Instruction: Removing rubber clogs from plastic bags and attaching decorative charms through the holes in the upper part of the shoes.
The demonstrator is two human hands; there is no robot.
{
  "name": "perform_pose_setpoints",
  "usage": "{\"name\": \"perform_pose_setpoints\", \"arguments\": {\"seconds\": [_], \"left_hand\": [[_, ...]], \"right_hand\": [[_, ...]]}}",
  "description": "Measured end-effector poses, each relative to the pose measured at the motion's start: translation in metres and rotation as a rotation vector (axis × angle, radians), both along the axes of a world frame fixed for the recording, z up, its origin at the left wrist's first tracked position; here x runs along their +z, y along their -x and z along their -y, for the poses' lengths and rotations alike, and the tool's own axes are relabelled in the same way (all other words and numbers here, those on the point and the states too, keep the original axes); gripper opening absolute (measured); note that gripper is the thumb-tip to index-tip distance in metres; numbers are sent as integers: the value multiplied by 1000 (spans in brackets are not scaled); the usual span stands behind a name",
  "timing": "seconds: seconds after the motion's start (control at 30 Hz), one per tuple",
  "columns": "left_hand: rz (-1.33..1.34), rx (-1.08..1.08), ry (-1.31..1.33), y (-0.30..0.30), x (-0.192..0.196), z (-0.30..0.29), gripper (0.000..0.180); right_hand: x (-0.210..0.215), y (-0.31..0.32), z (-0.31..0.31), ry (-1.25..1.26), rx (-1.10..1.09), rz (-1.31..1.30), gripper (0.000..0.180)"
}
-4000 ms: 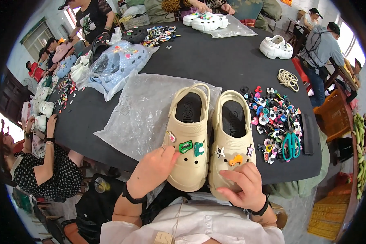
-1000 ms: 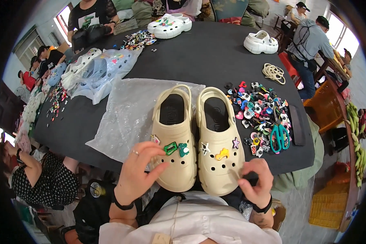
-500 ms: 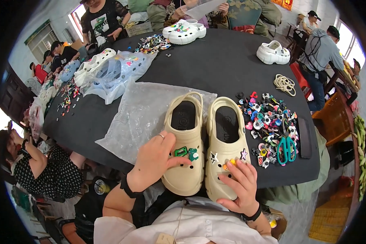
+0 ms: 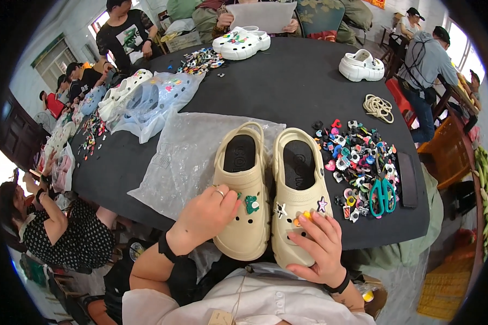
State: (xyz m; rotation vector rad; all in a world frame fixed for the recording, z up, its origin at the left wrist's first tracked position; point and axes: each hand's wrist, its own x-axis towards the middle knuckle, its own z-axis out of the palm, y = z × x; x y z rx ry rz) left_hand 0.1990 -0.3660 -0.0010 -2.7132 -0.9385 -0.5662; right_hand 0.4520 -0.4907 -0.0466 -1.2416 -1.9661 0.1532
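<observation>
A pair of beige clogs lies on the black table before me, toes toward me. On the left clog [image 4: 243, 245], my left hand [image 4: 199, 219] is closed, its fingertips curled over a green shoe charm that they mostly hide. Beside them sits a green animal-shaped charm [image 4: 252, 204]. My right hand [image 4: 321, 246] rests on the right clog [image 4: 281, 235] with its fingers spread, their tips by a small yellow charm [image 4: 307, 215]. That clog also carries a black-and-white charm [image 4: 280, 210] and a purple star charm [image 4: 322, 204].
Right of the clogs lie heaped loose charms [image 4: 358, 157], teal-handled scissors [image 4: 382, 197], a dark flat slab [image 4: 408, 181] and a coiled cord [image 4: 378, 109]. A clear plastic bag [image 4: 171, 157] spreads at left. White clogs [image 4: 241, 44] stand across the table [image 4: 293, 76]; other people are around.
My left fingers have curled in over the green rectangular charm, which showed plainly before. My right hand has barely moved. Across the table, a person has lowered a pale sheet.
</observation>
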Motion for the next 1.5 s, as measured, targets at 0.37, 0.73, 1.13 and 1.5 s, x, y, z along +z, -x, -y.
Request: {"name": "perform_pose_setpoints", "arguments": {"seconds": [0.37, 0.73, 1.13, 1.5], "left_hand": [[223, -62, 269, 9, -6, 3, 18], [856, 20, 719, 13, -54, 26, 78], [1001, -56, 686, 15, -81, 19, 78], [1076, -131, 710, 15, -91, 15, 74]], "right_hand": [[6, -3, -2, 16, -3, -21, 53], [11, -83, 19, 236, -516, -181, 37], [1, -80, -16, 279, -476, 364, 57], [-7, -79, -10, 248, -544, -60, 43]]}}
